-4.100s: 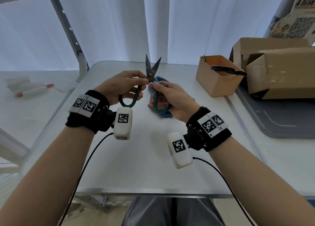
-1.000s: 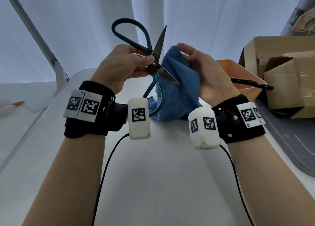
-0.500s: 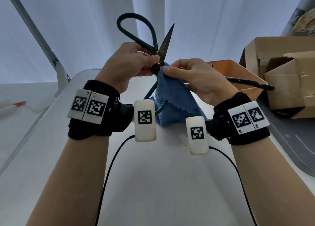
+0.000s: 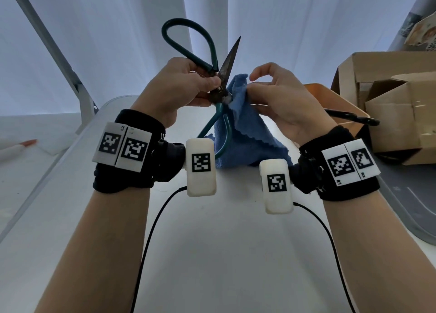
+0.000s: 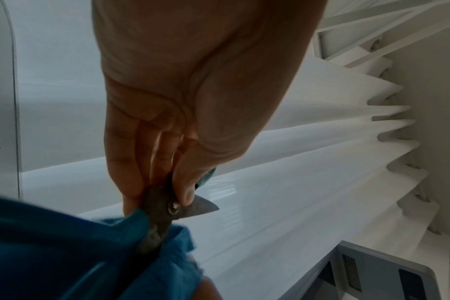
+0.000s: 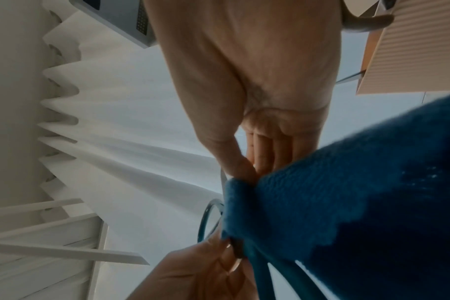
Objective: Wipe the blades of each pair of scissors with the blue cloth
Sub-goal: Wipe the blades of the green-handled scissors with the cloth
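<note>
**Scissors held up, cloth at the pivot**

Above the white table (image 4: pixel 212 253), before pale curtains (image 4: pixel 295 29), I see cardboard boxes (image 4: pixel 389 105) at the right. My wristbands carry square code tags; their small lettering is too blurred for me to read. My left hand (image 4: pixel 179 86) pinches the green-handled scissors (image 4: pixel 223 76) at the pivot, blades spread. My right hand (image 4: pixel 283 100) pinches the blue cloth (image 4: pixel 243 133) against the lower blade, just beside my left thumb.
</note>
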`<move>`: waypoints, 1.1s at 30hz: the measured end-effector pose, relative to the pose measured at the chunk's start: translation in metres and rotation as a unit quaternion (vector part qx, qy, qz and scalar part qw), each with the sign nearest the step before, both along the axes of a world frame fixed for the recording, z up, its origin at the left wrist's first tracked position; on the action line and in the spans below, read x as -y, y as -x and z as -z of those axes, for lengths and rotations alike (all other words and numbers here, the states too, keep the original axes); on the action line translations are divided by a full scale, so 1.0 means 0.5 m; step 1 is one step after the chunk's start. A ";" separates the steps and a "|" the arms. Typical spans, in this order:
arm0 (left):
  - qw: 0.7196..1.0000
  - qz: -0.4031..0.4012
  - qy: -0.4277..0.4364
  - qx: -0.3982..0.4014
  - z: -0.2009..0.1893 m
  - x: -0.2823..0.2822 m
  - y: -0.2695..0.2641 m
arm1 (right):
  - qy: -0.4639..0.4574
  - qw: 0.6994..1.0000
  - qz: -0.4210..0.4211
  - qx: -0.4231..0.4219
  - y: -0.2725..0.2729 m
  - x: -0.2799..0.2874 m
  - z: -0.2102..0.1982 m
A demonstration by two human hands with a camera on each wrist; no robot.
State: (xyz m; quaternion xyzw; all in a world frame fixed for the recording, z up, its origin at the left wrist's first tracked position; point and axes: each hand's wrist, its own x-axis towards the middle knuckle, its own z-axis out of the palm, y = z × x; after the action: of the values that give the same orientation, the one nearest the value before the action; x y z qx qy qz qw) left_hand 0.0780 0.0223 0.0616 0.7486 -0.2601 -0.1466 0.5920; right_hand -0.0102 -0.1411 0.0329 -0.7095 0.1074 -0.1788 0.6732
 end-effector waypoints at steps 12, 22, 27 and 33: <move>1.000 0.012 0.012 0.011 -0.003 0.004 0.001 | 0.137 0.990 -0.031 -0.033 -0.001 -0.014 0.000; 1.000 0.001 0.016 0.027 0.005 0.016 0.001 | 0.150 0.988 0.002 -0.022 0.001 -0.020 -0.002; 0.999 -0.004 0.010 0.031 0.004 0.012 -0.002 | 0.185 0.983 0.000 -0.015 -0.007 -0.021 -0.001; 0.999 -0.008 -0.006 0.035 0.010 0.021 0.004 | 0.201 0.979 0.011 -0.032 -0.009 -0.020 0.003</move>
State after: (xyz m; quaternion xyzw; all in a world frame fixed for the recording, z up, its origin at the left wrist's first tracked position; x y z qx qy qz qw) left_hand 0.0760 0.0117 0.0564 0.7590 -0.2737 -0.1167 0.5791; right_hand -0.0057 -0.1312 0.0314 -0.8346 0.0987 -0.1816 0.5106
